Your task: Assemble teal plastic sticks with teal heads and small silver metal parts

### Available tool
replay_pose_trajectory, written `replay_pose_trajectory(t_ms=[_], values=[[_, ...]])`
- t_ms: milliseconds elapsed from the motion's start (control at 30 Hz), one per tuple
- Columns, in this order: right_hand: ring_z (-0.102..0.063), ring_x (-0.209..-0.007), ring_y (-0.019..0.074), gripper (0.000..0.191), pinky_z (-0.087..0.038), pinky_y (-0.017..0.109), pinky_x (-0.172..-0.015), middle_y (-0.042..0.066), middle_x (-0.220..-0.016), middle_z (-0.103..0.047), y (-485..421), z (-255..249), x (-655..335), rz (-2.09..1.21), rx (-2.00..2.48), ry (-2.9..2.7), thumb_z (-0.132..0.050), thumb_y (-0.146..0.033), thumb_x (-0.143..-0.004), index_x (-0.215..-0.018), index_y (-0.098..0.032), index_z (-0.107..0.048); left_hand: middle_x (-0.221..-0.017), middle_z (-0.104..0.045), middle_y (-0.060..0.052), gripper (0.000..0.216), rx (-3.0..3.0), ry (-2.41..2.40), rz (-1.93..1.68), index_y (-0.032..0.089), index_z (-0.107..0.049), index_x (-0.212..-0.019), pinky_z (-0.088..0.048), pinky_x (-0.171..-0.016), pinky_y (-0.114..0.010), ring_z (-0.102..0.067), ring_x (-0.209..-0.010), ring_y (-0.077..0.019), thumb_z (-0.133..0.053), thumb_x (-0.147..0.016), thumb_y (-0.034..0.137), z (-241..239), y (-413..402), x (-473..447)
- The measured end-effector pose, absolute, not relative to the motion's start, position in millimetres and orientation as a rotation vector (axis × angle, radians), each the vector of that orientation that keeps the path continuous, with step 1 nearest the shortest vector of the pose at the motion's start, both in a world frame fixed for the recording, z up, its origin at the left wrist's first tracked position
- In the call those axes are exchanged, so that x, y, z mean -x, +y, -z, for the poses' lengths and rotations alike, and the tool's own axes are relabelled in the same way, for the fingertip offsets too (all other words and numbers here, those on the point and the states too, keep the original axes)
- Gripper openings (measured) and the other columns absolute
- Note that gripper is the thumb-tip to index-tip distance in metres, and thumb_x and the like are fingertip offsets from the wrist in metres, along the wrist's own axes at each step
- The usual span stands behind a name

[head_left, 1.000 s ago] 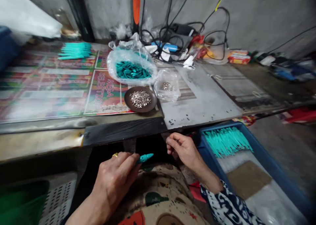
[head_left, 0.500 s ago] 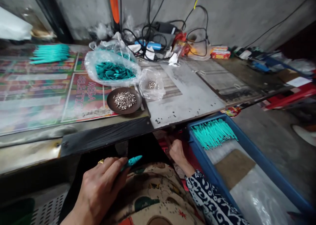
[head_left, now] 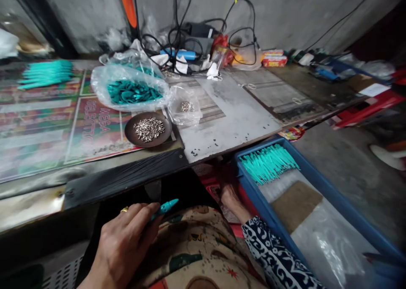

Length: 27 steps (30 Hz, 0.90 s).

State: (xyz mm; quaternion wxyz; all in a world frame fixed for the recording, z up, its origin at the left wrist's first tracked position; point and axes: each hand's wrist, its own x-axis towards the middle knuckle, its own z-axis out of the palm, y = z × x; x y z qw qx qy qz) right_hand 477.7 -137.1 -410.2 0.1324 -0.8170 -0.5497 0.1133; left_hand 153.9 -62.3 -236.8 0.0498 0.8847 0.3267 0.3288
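My left hand (head_left: 122, 246) rests on my lap with its fingers closed round a teal pen barrel (head_left: 165, 207), whose tip points up and right. My right hand (head_left: 229, 194) reaches down under the table edge beside a blue crate (head_left: 320, 185); its fingers are hidden in the shadow. On the table above stand a brown dish of small metal tips (head_left: 148, 129) and a clear bag of teal caps (head_left: 131, 90).
A row of teal pens (head_left: 268, 163) lies at the crate's far end. More teal pens (head_left: 46, 74) lie far left on the table. A small clear bag (head_left: 184, 105) holds metal bits. Tangled cables (head_left: 190, 39) crowd the back wall.
My right hand has dropped from in front of the table edge down beneath it, next to the crate. My view has swung right. The left hand keeps hold of the teal barrel.
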Motion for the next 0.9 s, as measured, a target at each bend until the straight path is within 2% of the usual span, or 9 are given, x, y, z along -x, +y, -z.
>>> replay_pose_trajectory(t_ms=[267, 433, 500, 567, 633, 733, 900], values=[[-0.061, -0.076, 0.0149, 0.025, -0.053, 0.031, -0.071, 0.004, -0.091, -0.063, -127, 386, -469, -0.397, 2.489, -1.559, -0.06, -0.037, -0.097, -0.097, -0.012, -0.063, -0.072, -0.071, 0.0, 0.031, -2.62, 0.982, -0.925, 0.018, -0.066, -0.089, -0.051, -0.054, -0.017, -0.068, -0.057, -0.009, -0.044, -0.102, 0.035, 235, -63, -157], [-0.06, -0.069, 0.0183, 0.02, -0.045, 0.028, -0.064, 0.009, -0.072, -0.063, -99, 343, -448, -0.474, 2.344, -1.613, -0.061, -0.021, -0.091, -0.073, -0.013, -0.066, -0.067, -0.068, 0.0, 0.028, -2.515, 1.011, -0.893, 0.018, -0.066, -0.086, -0.048, -0.049, -0.017, -0.065, -0.052, -0.0095, -0.048, -0.1, 0.034, 234, -63, -161], [-0.062, -0.074, 0.0196, 0.022, -0.045, 0.027, -0.067, 0.009, -0.076, -0.065, -93, 317, -432, -0.519, 2.185, -1.683, -0.058, -0.026, -0.093, -0.077, -0.014, -0.068, -0.066, -0.068, 0.0, 0.022, -2.452, 1.03, -0.868, 0.018, -0.066, -0.085, -0.047, -0.049, -0.017, -0.064, -0.053, -0.0095, -0.052, -0.098, 0.031, 234, -64, -162], [-0.062, -0.077, 0.017, 0.021, -0.047, 0.023, -0.065, 0.006, -0.086, -0.067, -91, 290, -413, -0.618, 1.938, -1.755, -0.06, -0.035, -0.094, -0.095, -0.017, -0.071, -0.067, -0.068, 0.001, 0.016, -2.387, 1.039, -0.838, 0.018, -0.067, -0.086, -0.048, -0.051, -0.017, -0.064, -0.054, -0.0095, -0.057, -0.095, 0.026, 233, -64, -162], [-0.063, -0.079, 0.0164, 0.03, -0.048, 0.023, -0.063, 0.006, -0.091, -0.067, -90, 265, -394, -0.817, 1.454, -1.744, -0.063, -0.041, -0.094, -0.11, -0.016, -0.069, -0.067, -0.067, 0.001, 0.011, -2.341, 1.047, -0.817, 0.018, -0.067, -0.086, -0.047, -0.052, -0.017, -0.064, -0.055, -0.0096, -0.06, -0.092, 0.022, 231, -65, -161], [-0.063, -0.081, 0.0163, 0.029, -0.05, 0.025, -0.071, 0.006, -0.091, -0.067, -88, 243, -371, -0.926, 1.15, -1.754, -0.065, -0.04, -0.094, -0.109, -0.015, -0.07, -0.067, -0.067, 0.001, 0.006, -2.309, 1.067, -0.801, 0.018, -0.068, -0.085, -0.046, -0.052, -0.018, -0.063, -0.055, -0.01, -0.063, -0.088, 0.018, 231, -67, -159], [-0.064, -0.077, 0.0142, 0.012, -0.048, 0.023, -0.072, 0.004, -0.085, -0.069, -82, 241, -355, -0.998, 1.096, -1.784, -0.063, -0.025, -0.095, -0.099, -0.016, -0.071, -0.071, -0.067, 0.0, 0.005, -2.249, 1.064, -0.813, 0.017, -0.068, -0.089, -0.046, -0.055, -0.019, -0.063, -0.058, -0.0106, -0.064, -0.087, 0.016, 234, -69, -153]])
